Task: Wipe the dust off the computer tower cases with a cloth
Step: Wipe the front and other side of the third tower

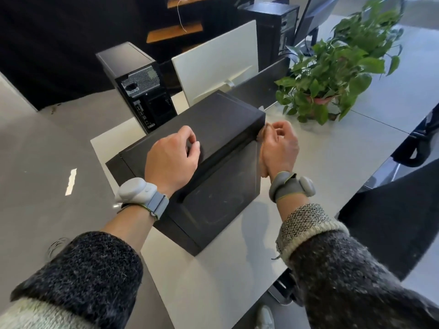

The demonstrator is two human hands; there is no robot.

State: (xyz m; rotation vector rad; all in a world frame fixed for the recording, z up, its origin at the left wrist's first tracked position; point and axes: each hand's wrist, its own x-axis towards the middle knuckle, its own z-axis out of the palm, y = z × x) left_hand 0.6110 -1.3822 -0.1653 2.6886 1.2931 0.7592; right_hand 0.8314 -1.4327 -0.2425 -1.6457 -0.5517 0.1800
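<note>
A black computer tower case [213,129] lies on its side on the white desk [320,157], its dusty side panel facing me. My left hand [172,160] rests on the case's top face with the fingers curled and nothing in them. At the case's right edge, my right hand [280,148] grips a small brownish cloth [260,136] and holds it against the upper corner. Most of the cloth is hidden by the hand.
A second black tower [140,86] stands upright behind the case on the left, its rear ports facing me. Behind the case is the white back of a monitor [213,60], with a third tower [275,27] farther back. A potted green plant [332,74] sits to the right, and a dark chair [415,143] stands at the desk's right edge.
</note>
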